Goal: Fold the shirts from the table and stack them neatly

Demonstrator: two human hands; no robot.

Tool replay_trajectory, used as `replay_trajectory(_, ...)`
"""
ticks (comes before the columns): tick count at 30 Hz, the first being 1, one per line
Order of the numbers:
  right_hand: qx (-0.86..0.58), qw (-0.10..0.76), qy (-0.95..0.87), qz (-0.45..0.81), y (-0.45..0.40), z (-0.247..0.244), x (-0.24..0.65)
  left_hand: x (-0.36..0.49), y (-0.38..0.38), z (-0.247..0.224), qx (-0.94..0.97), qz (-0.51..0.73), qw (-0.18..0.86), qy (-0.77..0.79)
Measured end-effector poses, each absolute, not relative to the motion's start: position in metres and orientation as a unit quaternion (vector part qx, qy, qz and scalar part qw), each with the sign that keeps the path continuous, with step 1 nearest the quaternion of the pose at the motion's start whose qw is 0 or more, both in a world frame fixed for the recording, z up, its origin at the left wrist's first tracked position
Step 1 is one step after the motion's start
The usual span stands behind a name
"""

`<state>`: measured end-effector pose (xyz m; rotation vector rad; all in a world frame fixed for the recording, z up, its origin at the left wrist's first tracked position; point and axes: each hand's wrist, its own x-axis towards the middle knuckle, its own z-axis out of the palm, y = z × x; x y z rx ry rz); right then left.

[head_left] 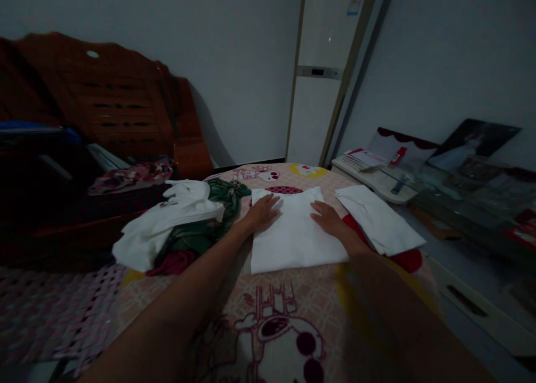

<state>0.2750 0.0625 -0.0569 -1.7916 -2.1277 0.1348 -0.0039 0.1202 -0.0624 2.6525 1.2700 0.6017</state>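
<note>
A white garment (295,240), folded to a rough rectangle, lies flat on a round table with a patterned pink tablecloth (234,316). My left hand (263,212) rests on its upper left part, palm down with the fingers stretched out. On its upper right part lies my right hand (327,218), also flat, with the fingers extended. Nothing is gripped in either hand. To the right is a second folded white cloth (379,218). Left of my left arm, loose white clothing (167,221) is heaped over dark green fabric (228,196) and a maroon piece (173,262).
A carved wooden bench (117,98) stands at the left, with a floral cloth (134,176) on its seat. Behind the table rises a tall white cabinet-like unit (320,104). At the right, a glass-topped stand (456,199) holds papers (364,158) and a photo (473,143).
</note>
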Motion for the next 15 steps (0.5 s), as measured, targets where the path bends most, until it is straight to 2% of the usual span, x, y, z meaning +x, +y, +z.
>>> replay_trajectory(5,-0.752,0.204,-0.624,0.053,0.023,-0.026,0.288,-0.025,0.096,-0.039,0.815,0.265,0.089,0.507)
replay_trajectory(10,-0.82,0.119,-0.556,0.058,-0.013,-0.025,0.298,-0.047,0.06,-0.033,0.756,0.219,0.111,0.606)
replay_trajectory(12,-0.812,0.102,-0.572,0.063,-0.021,-0.026,0.301,-0.052,0.048,-0.035,0.738,0.187,0.164,0.627)
replay_trajectory(15,-0.772,0.131,-0.617,0.077,-0.029,-0.029,0.306,-0.054,0.032,-0.041,0.698,0.187,0.308,0.619)
